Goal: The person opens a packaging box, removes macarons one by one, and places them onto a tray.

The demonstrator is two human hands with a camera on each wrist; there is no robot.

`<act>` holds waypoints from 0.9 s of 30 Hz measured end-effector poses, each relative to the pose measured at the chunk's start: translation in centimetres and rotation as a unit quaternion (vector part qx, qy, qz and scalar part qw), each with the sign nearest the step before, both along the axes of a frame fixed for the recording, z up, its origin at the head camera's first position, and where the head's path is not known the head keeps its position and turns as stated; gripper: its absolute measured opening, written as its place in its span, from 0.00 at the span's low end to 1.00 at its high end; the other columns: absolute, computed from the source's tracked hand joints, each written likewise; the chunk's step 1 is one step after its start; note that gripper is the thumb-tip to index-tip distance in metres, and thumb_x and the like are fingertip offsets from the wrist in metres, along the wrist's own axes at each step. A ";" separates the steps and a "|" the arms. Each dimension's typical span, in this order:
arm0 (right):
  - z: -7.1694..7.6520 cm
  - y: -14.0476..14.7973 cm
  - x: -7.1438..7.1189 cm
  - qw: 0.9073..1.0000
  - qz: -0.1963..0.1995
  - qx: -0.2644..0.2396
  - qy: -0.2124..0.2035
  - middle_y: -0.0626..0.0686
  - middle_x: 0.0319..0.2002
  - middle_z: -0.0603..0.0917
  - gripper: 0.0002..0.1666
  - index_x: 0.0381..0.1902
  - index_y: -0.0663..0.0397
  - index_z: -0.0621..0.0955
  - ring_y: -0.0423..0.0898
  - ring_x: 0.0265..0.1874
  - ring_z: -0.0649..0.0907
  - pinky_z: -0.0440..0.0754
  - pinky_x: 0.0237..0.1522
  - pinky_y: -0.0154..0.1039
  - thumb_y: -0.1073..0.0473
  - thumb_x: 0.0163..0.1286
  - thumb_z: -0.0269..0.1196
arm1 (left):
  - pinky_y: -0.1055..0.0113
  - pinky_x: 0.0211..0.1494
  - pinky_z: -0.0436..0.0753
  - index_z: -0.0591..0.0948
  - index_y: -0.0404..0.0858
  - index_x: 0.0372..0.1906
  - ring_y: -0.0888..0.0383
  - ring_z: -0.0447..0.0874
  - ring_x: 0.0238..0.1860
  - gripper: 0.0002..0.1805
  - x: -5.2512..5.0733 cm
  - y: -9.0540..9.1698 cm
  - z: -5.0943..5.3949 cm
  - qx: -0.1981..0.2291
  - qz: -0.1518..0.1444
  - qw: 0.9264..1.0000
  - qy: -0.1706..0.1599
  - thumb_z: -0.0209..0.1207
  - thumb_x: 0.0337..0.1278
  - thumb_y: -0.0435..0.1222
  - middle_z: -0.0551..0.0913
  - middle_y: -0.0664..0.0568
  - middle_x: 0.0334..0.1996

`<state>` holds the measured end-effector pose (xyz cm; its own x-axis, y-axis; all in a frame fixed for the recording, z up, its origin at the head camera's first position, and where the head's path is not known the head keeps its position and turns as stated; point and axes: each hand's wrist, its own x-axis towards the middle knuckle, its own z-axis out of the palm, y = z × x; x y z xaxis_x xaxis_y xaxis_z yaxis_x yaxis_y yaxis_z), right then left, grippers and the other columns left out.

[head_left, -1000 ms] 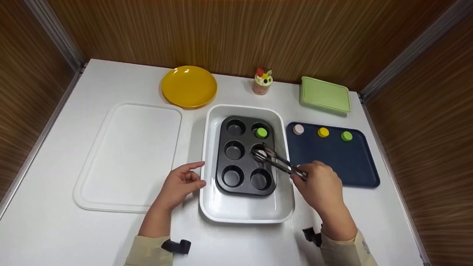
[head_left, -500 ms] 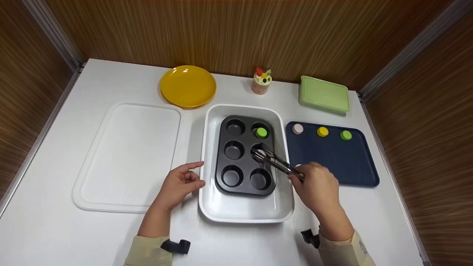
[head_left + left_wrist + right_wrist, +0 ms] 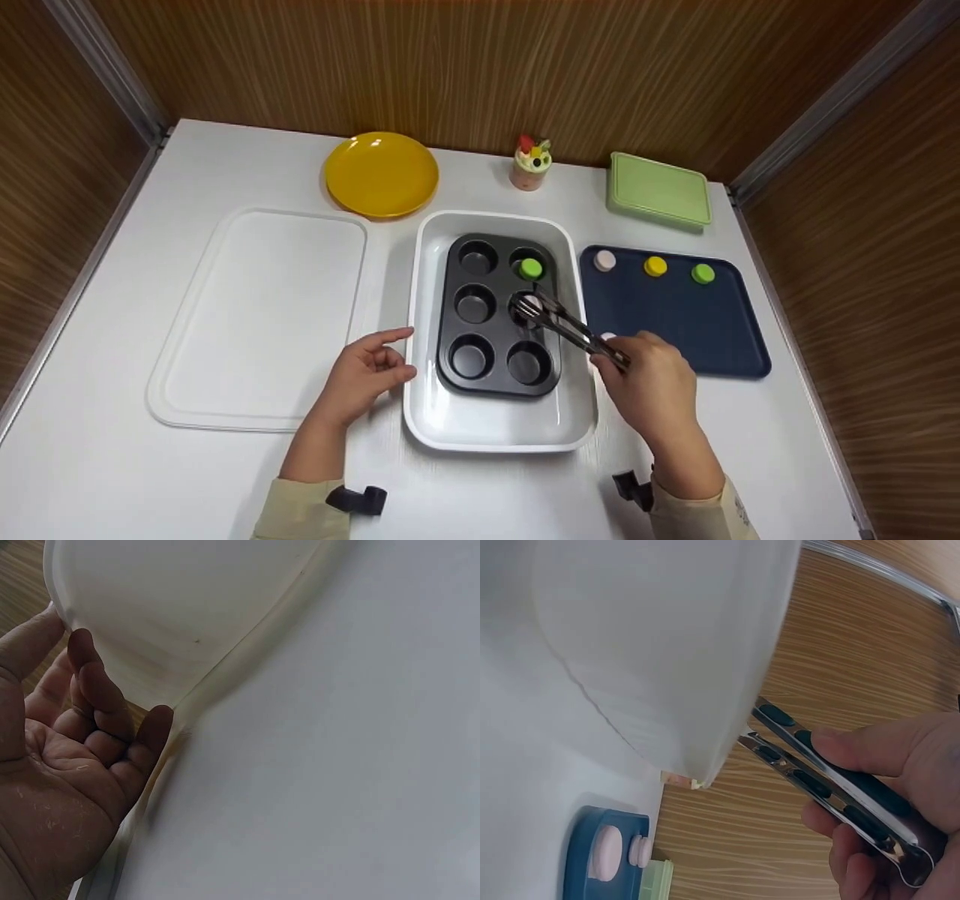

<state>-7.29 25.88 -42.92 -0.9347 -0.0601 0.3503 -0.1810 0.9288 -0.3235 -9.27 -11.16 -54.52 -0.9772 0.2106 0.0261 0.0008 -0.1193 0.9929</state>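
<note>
My left hand [image 3: 373, 377] touches the left rim of a white basin [image 3: 501, 446] with its index finger and thumb extended; its other fingers are bent. In the left wrist view its fingertips [image 3: 159, 720] are against the basin wall. My right hand [image 3: 651, 386] grips metal tongs [image 3: 576, 332] with dark inlays on the arms. Their tips reach into the middle right cup of a black muffin tin [image 3: 501, 319] inside the basin, on either side of a pale pink round piece [image 3: 532, 302]; whether they touch it I cannot tell. A green piece [image 3: 530, 268] sits in the cup behind.
A navy tray [image 3: 675, 330] at right bears pink [image 3: 604, 260], yellow [image 3: 655, 266] and green [image 3: 703, 274] pieces, plus a pale one partly behind my right hand. Behind stand a yellow plate [image 3: 381, 175], a dessert cup [image 3: 530, 169] and a green box [image 3: 660, 189]. A white tray [image 3: 270, 315] lies left.
The tongs dipped slightly left and down into the cup, then shifted back right and up. The pink piece shows more clearly now between the tips. My left hand stayed put.
</note>
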 end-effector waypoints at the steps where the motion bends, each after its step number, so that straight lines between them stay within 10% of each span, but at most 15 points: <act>1: 0.1 0.0 0.1 1.000 0.000 -0.001 0.003 0.52 0.25 0.80 0.10 0.36 0.57 0.92 0.50 0.21 0.78 0.74 0.23 0.52 0.65 0.55 0.81 | 0.72 0.36 0.78 0.78 0.22 0.66 0.63 0.78 0.30 0.30 0.0 0.0 0.0 -0.001 0.000 1.000 -0.001 0.71 0.57 0.20 0.83 0.53 0.29; 27: 3.0 3.4 3.2 0.993 -0.007 -0.018 0.118 0.52 0.24 0.82 0.14 0.35 0.62 0.92 0.46 0.19 0.76 0.71 0.21 0.39 0.69 0.49 0.83 | 0.72 0.35 0.77 0.77 0.22 0.66 0.63 0.78 0.29 0.30 0.0 0.0 0.0 0.004 0.003 1.000 -0.004 0.70 0.56 0.19 0.83 0.53 0.28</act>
<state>-4.04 29.23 -39.96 -0.8270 -0.0313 0.5613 -0.2425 0.9206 -0.3061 -9.28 -11.13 -54.50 -0.9785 0.2052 0.0191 -0.0074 -0.1275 0.9918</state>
